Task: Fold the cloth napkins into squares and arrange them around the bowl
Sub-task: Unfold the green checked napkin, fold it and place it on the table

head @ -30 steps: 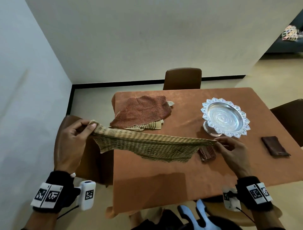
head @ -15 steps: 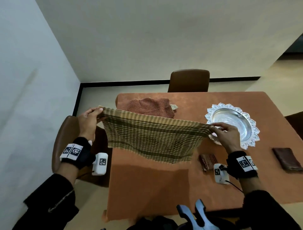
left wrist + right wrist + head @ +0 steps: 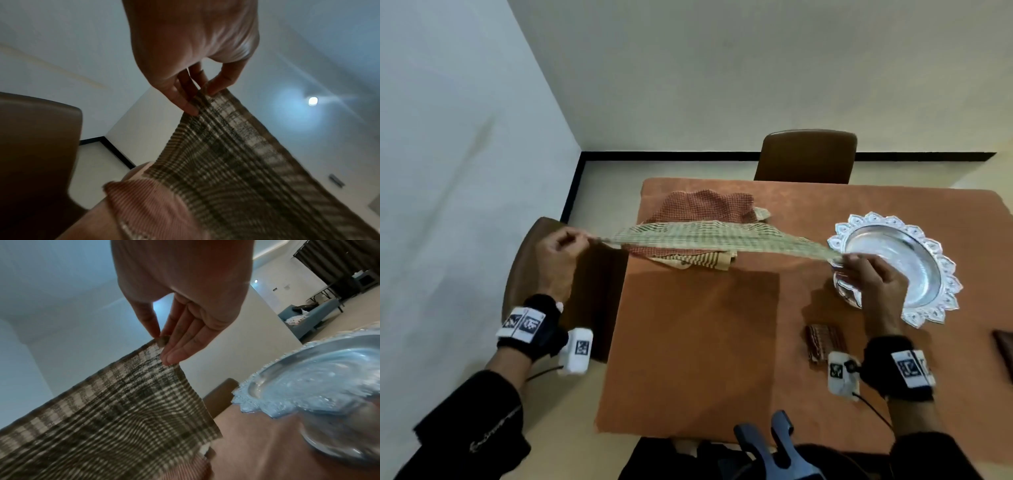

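Note:
A green and tan checked napkin (image 3: 717,240) is stretched in the air above the table between both hands. My left hand (image 3: 566,246) pinches one corner past the table's left edge; in the left wrist view the left hand (image 3: 202,93) pinches the napkin (image 3: 236,154) between thumb and fingers. My right hand (image 3: 866,274) pinches the opposite corner in front of the silver bowl (image 3: 914,260); the right wrist view shows the right hand (image 3: 162,340) pinching the napkin (image 3: 115,410) beside the bowl (image 3: 320,378). A pile of unfolded napkins (image 3: 705,209) lies at the table's far left.
The table has an orange cloth (image 3: 705,342). A small folded striped napkin (image 3: 823,341) lies near my right wrist, and a dark folded one (image 3: 1005,346) at the right edge. Brown chairs stand at the far side (image 3: 806,156) and at the left (image 3: 527,260).
The napkin hung down like a curtain before; now it is pulled out nearly flat and raised over the pile. Both hands moved away from me and apart.

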Tool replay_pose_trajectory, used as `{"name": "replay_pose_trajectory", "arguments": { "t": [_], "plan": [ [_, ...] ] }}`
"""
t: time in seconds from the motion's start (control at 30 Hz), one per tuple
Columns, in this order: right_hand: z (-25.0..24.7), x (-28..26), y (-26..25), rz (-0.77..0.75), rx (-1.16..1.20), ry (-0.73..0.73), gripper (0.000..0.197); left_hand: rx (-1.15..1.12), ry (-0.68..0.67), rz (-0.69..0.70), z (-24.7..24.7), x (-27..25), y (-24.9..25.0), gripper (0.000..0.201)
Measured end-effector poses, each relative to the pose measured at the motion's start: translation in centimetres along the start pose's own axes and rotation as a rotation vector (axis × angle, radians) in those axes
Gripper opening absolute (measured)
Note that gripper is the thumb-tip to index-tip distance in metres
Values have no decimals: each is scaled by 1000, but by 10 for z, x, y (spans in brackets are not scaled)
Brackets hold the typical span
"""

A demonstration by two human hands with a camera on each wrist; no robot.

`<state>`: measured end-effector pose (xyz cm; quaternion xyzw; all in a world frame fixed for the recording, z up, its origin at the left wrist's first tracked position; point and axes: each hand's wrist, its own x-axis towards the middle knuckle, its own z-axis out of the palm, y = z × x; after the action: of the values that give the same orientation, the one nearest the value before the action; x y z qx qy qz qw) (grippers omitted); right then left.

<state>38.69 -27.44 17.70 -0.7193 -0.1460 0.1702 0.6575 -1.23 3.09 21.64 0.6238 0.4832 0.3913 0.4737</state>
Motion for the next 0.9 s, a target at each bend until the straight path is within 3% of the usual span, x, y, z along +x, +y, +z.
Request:
{"name": "replay_pose_trajectory", "arguments": {
  "t": [0.13, 0.3, 0.37, 0.43, 0.57, 0.73, 0.9],
  "plan": [
    [-18, -62, 67, 107, -114, 133, 8, 201, -137, 18, -10, -55, -75, 22],
    [-44, -129, 178, 417, -364, 94, 2, 447, -220, -229, -25, -114, -176, 28],
    [-49, -145, 210, 507, -448, 54, 7, 488, -257, -310, -31, -135, -204, 14],
    [-48, -155, 223, 559, -521, 42, 14, 583, -297, -350, -37, -148, -224, 13],
    [-55, -159, 239, 581, -618, 28, 16, 806, -415, -212, -43, -158, -246, 54],
    [-61, -167, 240, 534, -696, 7, 19, 931, -502, -142, -47, -153, -251, 45],
    [-64, -171, 233, 537, -734, 11, 19, 975, -521, -187, -50, -163, -256, 43]
  ]
}}
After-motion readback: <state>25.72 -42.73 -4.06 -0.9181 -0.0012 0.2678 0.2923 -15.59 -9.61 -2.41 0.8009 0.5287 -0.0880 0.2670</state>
